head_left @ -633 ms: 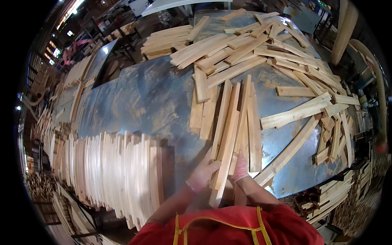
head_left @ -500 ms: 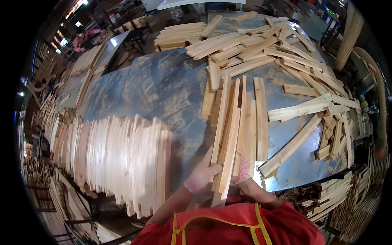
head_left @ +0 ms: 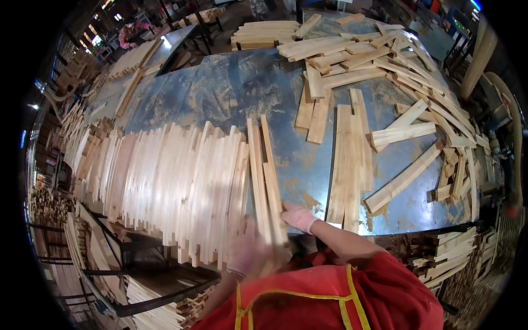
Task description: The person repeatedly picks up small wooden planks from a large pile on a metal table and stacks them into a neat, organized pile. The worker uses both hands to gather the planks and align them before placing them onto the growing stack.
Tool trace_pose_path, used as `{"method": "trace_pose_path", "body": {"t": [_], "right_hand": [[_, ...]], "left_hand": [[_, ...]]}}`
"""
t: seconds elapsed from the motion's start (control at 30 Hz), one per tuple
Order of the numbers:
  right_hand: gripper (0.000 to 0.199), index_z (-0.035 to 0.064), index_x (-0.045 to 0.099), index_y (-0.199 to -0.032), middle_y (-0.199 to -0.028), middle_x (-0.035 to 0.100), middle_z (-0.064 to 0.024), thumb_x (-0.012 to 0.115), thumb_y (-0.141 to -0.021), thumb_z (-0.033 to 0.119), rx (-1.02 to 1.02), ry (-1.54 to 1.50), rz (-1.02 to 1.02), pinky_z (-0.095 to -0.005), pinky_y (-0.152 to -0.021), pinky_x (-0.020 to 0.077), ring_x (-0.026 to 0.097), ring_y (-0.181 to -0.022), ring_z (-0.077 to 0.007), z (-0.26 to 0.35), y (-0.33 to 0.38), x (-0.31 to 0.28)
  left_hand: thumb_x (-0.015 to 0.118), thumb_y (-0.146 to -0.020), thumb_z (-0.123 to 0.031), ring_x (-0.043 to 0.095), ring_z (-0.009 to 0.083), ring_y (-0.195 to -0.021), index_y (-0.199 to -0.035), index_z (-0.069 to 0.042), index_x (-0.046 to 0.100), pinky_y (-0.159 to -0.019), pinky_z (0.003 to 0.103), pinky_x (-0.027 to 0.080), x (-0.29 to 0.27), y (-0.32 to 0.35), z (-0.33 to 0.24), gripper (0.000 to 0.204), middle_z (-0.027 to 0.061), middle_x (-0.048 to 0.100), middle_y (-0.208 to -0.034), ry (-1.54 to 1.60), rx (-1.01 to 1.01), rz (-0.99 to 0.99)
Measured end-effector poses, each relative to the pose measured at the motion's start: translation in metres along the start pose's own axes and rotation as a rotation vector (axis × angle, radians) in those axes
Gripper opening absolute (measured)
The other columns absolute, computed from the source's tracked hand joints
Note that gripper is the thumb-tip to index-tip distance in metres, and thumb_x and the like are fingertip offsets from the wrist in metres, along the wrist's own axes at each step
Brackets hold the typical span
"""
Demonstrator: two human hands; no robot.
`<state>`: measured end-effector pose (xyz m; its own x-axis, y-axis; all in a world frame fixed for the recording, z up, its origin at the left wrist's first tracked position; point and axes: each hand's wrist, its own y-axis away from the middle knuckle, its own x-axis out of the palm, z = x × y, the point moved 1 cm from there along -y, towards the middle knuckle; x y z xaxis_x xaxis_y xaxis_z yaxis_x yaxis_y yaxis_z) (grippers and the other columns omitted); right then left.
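Several pale wooden slats (head_left: pixel 263 190) stand on edge in a small bundle, just right of a long row of similar slats (head_left: pixel 181 187). My right hand (head_left: pixel 300 218), in a pinkish work glove, grips the bundle's right side close to its near end. On the other side, my left hand (head_left: pixel 242 253) is at the near end between the bundle and the row. Motion smears it, so its fingers cannot be made out. Farther right, a few wider boards (head_left: pixel 345 165) lie flat side by side, apart from my hands.
A dusty metal-topped table (head_left: pixel 231 88) bears the wood. Loose boards (head_left: pixel 410 132) lie heaped across its right and far sides, with a stack of boards (head_left: pixel 264 34) behind. Under the near left edge is a dark metal frame (head_left: pixel 148 300). Another person (head_left: pixel 132 34) is at the far left.
Both hands have moved left with the bundle of slats, bringing it beside the row. The wider boards formerly behind it now show fully. The view has shifted slightly.
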<state>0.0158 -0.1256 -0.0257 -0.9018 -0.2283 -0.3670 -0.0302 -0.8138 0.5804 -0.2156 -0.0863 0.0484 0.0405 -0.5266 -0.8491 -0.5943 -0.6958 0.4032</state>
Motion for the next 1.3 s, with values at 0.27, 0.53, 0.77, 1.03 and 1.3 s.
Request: {"method": "trace_pose_path", "body": {"t": [0.27, 0.53, 0.77, 1.03, 1.3], "right_hand": [[0.042, 0.0055, 0.064, -0.129, -0.115, 0.069, -0.0264, 0.058, -0.093, 0.027, -0.417, -0.021, -0.337, -0.0493, -0.100, 0.0523, 0.065, -0.115, -0.0453, -0.020, -0.050, -0.053], [0.076, 0.0033, 0.047, -0.152, -0.125, 0.065, -0.0266, 0.074, -0.085, 0.029, 0.275, 0.189, -1.192, -0.0526, -0.104, 0.0486, 0.059, -0.121, -0.0458, -0.152, 0.030, -0.196], [0.063, 0.0054, 0.049, -0.158, -0.132, 0.070, -0.0110, 0.069, -0.098, 0.014, 0.075, -1.170, -0.393, -0.0362, -0.089, 0.0559, 0.069, -0.109, -0.0218, -0.161, 0.043, -0.202], [0.079, 0.0097, 0.033, -0.166, -0.131, 0.065, -0.0069, 0.072, -0.097, 0.017, 0.115, -1.395, 0.003, -0.0389, -0.089, 0.0562, 0.068, -0.111, -0.0271, -0.137, 0.074, -0.151], [0.086, 0.0169, 0.034, -0.165, -0.150, 0.056, -0.0125, 0.075, -0.098, 0.052, -0.116, -1.505, -0.109, -0.0502, -0.116, 0.0459, 0.054, -0.138, -0.0325, -0.089, 0.048, -0.064]], "left_hand": [[0.075, -0.088, -0.048, 0.035, 0.0431, -0.155, -0.161, -0.002, 0.040, -0.127, 0.061, 0.025, 0.045, -0.045, -0.013, 0.094, 0.0234, 0.042, -0.164, -0.467, -0.071, -0.393], [0.065, -0.096, -0.036, 0.053, 0.0454, -0.138, -0.155, -0.003, 0.047, -0.116, 0.050, 0.043, 0.093, -0.170, -0.186, 0.070, 0.0259, 0.055, -0.150, 0.146, 0.139, -0.115], [0.063, -0.106, -0.046, 0.064, 0.0243, -0.130, -0.155, -0.008, 0.052, -0.110, 0.040, 0.050, 0.103, -0.233, -0.175, 0.063, 0.0127, 0.068, -0.141, 1.229, -0.031, 0.270], [0.078, -0.097, -0.036, 0.067, 0.0232, -0.124, -0.151, 0.000, 0.056, -0.112, 0.037, 0.050, 0.073, -0.162, -0.162, 0.068, 0.0115, 0.071, -0.137, 1.700, -0.066, 0.619], [0.086, -0.080, -0.022, 0.061, 0.0187, -0.123, -0.165, -0.006, 0.035, -0.110, 0.034, 0.048, 0.093, -0.094, -0.137, 0.100, 0.0084, 0.064, -0.140, 1.230, 0.144, 0.217]]}}
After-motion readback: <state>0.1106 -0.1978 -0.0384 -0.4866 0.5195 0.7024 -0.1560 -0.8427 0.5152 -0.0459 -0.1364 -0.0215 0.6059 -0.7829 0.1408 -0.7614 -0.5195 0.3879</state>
